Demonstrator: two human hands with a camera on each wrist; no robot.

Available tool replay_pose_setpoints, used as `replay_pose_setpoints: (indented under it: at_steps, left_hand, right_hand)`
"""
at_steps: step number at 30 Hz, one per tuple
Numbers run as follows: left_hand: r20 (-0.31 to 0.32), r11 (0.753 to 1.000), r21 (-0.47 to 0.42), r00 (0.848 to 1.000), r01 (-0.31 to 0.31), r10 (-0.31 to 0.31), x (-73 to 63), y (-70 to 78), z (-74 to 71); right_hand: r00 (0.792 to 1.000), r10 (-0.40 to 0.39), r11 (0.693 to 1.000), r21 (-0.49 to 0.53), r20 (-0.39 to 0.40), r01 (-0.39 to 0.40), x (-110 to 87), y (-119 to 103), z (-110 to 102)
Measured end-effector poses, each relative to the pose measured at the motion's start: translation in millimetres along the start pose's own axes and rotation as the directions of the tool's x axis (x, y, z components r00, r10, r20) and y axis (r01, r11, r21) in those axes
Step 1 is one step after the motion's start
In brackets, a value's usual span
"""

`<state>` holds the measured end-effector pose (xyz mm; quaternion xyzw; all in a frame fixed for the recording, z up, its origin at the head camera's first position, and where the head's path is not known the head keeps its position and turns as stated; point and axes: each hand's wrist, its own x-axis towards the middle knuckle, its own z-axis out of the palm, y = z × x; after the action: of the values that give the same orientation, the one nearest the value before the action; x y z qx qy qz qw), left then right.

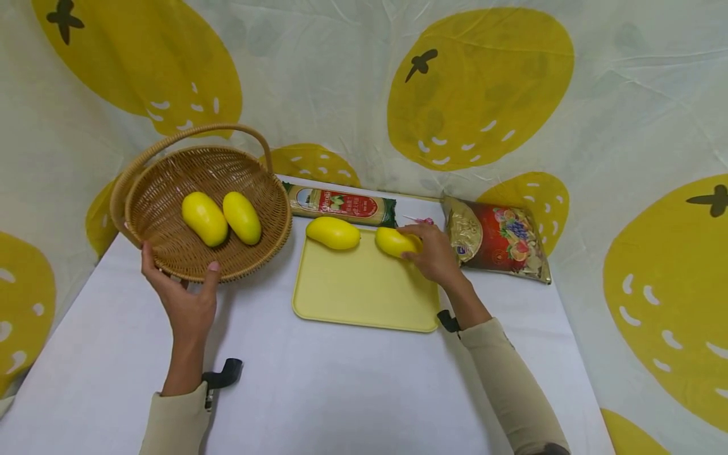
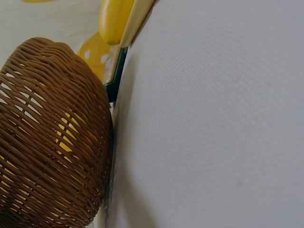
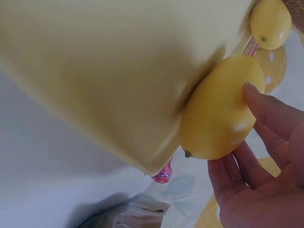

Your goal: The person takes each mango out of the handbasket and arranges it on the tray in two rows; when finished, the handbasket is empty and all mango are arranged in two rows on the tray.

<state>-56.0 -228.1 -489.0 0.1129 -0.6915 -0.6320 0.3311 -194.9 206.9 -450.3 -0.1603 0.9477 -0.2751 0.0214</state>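
Note:
My left hand [image 1: 188, 306] grips the near rim of a brown wicker basket [image 1: 150, 212], thumb over the rim. The basket tilts towards me, its arched handle at the back. Inside it lie two yellow mangoes, a left mango [image 1: 205, 218] and a right mango [image 1: 242, 218]. On a pale yellow tray [image 1: 364, 291], my right hand [image 1: 438, 256] holds another mango [image 1: 391, 242] at the far right corner. In the right wrist view, thumb and fingers lie around this mango [image 3: 221, 109]. A further mango [image 1: 333, 233] rests at the tray's far left corner.
Behind the tray lies a long green and red packet [image 1: 341, 206], partly behind the basket. A red and gold bag [image 1: 500, 237] lies to the right of my right hand. A small pink item [image 1: 423, 220] sits behind the tray. Fruit-patterned cloth [image 1: 341, 76] hangs behind the white table.

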Motion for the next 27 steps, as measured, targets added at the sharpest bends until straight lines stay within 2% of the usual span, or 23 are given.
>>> replay_pose_setpoints:
  at_steps: [6, 10, 17, 22, 27]
  left_hand:
    - [0.003, 1.0, 0.005, 1.0, 0.002, -0.002, -0.6, -0.2, -0.1]
    - [0.007, 1.0, 0.014, 1.0, 0.002, -0.002, -0.3, 0.4, 0.0]
    - [0.007, 1.0, 0.01, 1.0, 0.002, -0.002, 0.2, 0.7, 0.1]
    - [0.004, 1.0, 0.001, 1.0, 0.002, -0.002, -0.2, 1.0, 0.6]
    - [-0.001, 1.0, -0.008, 1.0, 0.003, -0.003, -1.3, 0.8, 0.6]
  right_hand:
    - [1.0, -0.013, 1.0, -0.026, 0.0, 0.013, 2.3, -0.1, -0.7]
    - [1.0, -0.018, 1.0, -0.001, -0.024, 0.018, 3.4, -5.0, -2.5]
    - [0.999, 0.0, 0.999, 0.05, -0.039, 0.002, 0.3, -42.5, -15.1]
    - [0.993, -0.071, 0.987, 0.135, -0.089, 0.083, 3.0, -73.2, -15.2]
    - [0.973, -0.174, 0.958, 0.205, -0.15, 0.203, 8.5, -103.9, -7.2]
